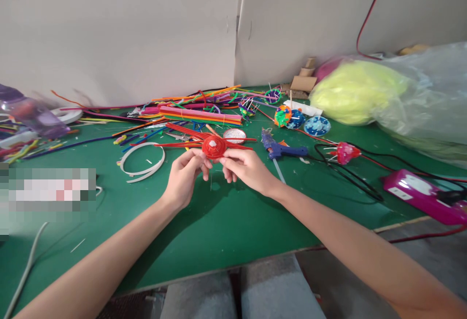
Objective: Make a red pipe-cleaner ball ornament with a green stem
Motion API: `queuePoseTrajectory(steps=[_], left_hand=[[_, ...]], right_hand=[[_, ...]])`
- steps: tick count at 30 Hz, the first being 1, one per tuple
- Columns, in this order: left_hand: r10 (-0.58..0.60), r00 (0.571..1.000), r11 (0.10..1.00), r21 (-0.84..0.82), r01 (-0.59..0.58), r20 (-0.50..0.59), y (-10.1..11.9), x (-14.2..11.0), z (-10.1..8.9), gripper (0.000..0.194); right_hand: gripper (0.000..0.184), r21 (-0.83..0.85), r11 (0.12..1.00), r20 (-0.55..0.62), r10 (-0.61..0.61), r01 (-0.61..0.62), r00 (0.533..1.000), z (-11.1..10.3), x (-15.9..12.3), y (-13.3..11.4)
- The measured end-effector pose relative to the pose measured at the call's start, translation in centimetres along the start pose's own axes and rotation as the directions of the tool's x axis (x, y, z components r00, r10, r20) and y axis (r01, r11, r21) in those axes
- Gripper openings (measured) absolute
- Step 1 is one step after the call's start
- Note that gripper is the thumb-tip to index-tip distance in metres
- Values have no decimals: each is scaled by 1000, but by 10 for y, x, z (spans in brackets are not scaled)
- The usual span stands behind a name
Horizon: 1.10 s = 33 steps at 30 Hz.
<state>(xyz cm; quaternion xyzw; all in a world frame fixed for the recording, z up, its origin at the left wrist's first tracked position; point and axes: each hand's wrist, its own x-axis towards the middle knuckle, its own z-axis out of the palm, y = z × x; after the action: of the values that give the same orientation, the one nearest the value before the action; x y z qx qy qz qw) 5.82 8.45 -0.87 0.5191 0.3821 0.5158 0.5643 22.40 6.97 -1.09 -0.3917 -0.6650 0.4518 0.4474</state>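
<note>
My left hand (184, 175) and my right hand (243, 167) meet above the green table (226, 221), both pinching a red woven pipe-cleaner disc (213, 146). Long red pipe-cleaner ends stick out sideways from the disc. A thin stick pokes up behind it. The fingers of both hands are closed on the lower edge of the disc.
A blue glue gun (282, 150) lies right of my hands, a white headband (142, 162) to the left. A heap of coloured pipe cleaners (199, 114) lies behind. Finished woven pieces (295, 118), a pink power strip (419, 195) with cables and a plastic bag (394, 95) fill the right.
</note>
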Motion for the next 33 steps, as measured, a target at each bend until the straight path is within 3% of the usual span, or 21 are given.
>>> queuePoseTrajectory(steps=[15, 33], left_hand=[[10, 997, 1000, 19, -11, 75, -1, 0, -1, 22], [44, 999, 998, 47, -43, -21, -4, 3, -3, 24]], right_hand=[[22, -14, 1000, -14, -11, 11, 1000, -1, 0, 2], [22, -120, 992, -67, -46, 38, 997, 1, 0, 2]])
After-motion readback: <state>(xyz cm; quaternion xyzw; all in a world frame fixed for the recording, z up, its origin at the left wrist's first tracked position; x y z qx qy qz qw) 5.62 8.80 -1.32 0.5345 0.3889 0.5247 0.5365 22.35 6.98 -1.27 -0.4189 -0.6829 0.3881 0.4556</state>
